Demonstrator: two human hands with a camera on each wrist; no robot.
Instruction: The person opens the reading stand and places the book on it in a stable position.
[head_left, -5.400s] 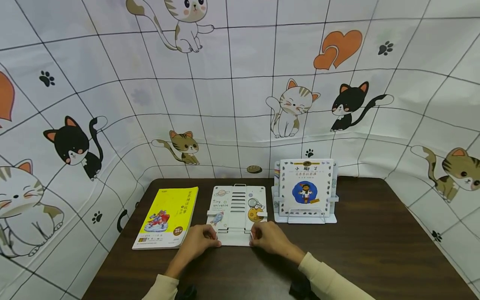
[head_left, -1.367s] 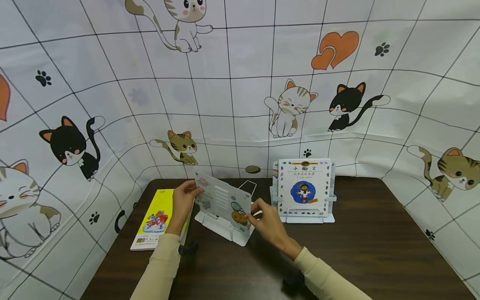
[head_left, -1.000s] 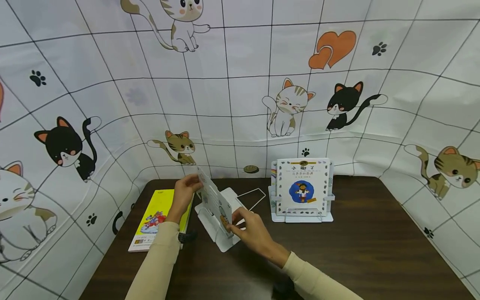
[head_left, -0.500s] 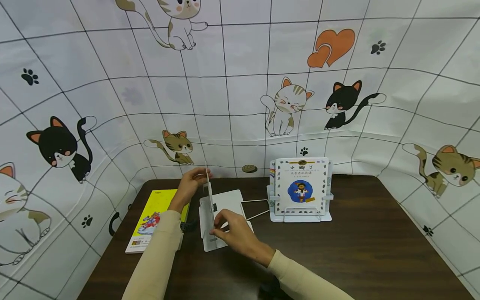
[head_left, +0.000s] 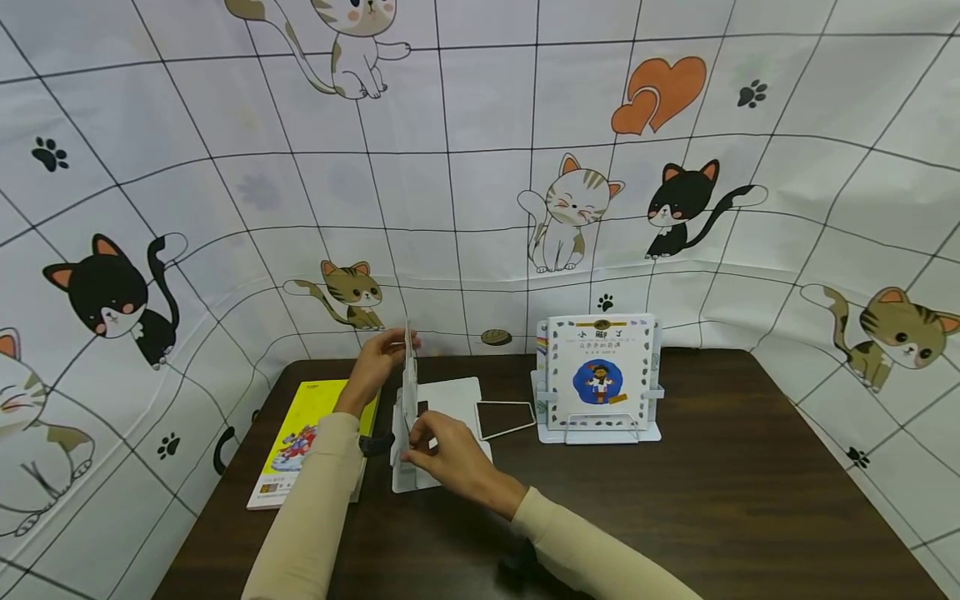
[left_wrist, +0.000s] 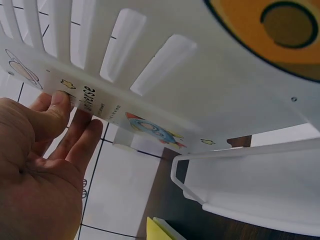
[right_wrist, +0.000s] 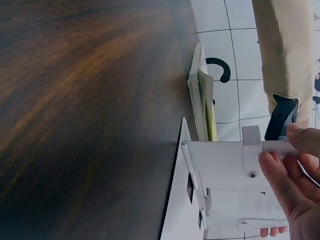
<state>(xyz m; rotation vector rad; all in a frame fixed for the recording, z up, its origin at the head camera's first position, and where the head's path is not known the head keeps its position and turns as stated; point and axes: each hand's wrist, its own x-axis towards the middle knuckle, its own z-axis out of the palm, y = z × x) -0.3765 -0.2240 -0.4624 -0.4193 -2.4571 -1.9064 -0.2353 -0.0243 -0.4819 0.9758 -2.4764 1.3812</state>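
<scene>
A white bookstand stands with its printed panel (left_wrist: 165,90) raised upright, nearly edge-on in the head view. Its flat base (head_left: 456,393) lies on the table, and a wire loop (head_left: 506,403) extends from it to the right. My left hand (head_left: 377,367) pinches the panel's far edge, thumb (left_wrist: 60,107) on the printed face and fingers behind. At the near edge, my right hand (head_left: 450,458) pinches the panel between thumb and fingers, beside a side clip (right_wrist: 251,150). The panel's plain back (right_wrist: 220,165) shows in the right wrist view.
Left of the bookstand lies a yellow book (head_left: 307,429), partly behind the left forearm. A second white stand (head_left: 555,435) at the back right holds a picture book (head_left: 637,358). Behind the dark wooden table (head_left: 712,467) hangs a cat-printed cloth (head_left: 480,192).
Earlier the bookstand lay flat, facing me. Its panel has been raised and the whole stand turned sideways, the wire loop swinging to the right. Both hands shifted from its front corners to the panel's edges.
</scene>
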